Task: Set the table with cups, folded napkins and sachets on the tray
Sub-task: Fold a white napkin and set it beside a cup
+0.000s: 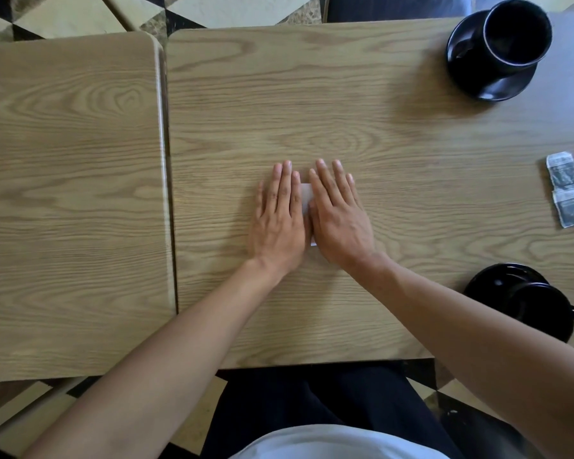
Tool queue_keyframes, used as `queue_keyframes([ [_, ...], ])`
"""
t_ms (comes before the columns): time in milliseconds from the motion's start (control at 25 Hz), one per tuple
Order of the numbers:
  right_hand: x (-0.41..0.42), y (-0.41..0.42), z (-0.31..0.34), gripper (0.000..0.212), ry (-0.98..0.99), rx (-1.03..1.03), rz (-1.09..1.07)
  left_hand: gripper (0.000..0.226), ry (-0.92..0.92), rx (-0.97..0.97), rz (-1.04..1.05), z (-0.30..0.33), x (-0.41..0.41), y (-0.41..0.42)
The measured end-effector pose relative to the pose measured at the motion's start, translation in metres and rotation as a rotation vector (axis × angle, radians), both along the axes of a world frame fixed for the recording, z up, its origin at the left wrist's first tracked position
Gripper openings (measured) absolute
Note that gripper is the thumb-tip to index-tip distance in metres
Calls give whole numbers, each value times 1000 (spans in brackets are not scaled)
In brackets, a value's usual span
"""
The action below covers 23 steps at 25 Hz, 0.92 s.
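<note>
A white napkin [307,197] lies flat in the middle of the wooden table [395,134], mostly hidden under my hands. My left hand [279,220] and my right hand [340,217] press on it side by side with straight fingers. A black cup [516,31] stands on a black saucer [478,77] at the far right. A second black cup [540,309] on its saucer [491,283] sits at the near right edge. Two printed sachets [567,190] lie at the right edge between the cups.
A second wooden table [70,193] stands against the left side, with a narrow gap between the two. Patterned tiled floor [212,8] shows beyond and below. My dark trousers are visible under the near edge.
</note>
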State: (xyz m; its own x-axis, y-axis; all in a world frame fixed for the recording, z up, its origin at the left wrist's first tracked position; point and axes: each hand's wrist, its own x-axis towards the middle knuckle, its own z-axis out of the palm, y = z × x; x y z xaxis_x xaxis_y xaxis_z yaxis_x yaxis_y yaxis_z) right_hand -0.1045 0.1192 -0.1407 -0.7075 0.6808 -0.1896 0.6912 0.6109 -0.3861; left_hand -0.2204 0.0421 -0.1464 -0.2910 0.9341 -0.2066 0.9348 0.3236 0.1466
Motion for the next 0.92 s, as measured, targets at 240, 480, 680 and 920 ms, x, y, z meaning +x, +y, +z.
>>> queue_keyframes([
  [240, 19, 7, -22, 64, -23, 130, 24, 76, -4, 109, -6, -16, -3, -4],
  [480, 20, 9, -17, 65, -48, 96, 25, 76, -61, 88, -4, -8, -5, -6],
  [680, 11, 26, 10, 59, 39, -83, -71, 55, -216, 260, 175, 15, -24, -6],
  [920, 4, 43, 23, 43, 52, -196, -140, 33, -220, 12, 209, 36, -34, 20],
])
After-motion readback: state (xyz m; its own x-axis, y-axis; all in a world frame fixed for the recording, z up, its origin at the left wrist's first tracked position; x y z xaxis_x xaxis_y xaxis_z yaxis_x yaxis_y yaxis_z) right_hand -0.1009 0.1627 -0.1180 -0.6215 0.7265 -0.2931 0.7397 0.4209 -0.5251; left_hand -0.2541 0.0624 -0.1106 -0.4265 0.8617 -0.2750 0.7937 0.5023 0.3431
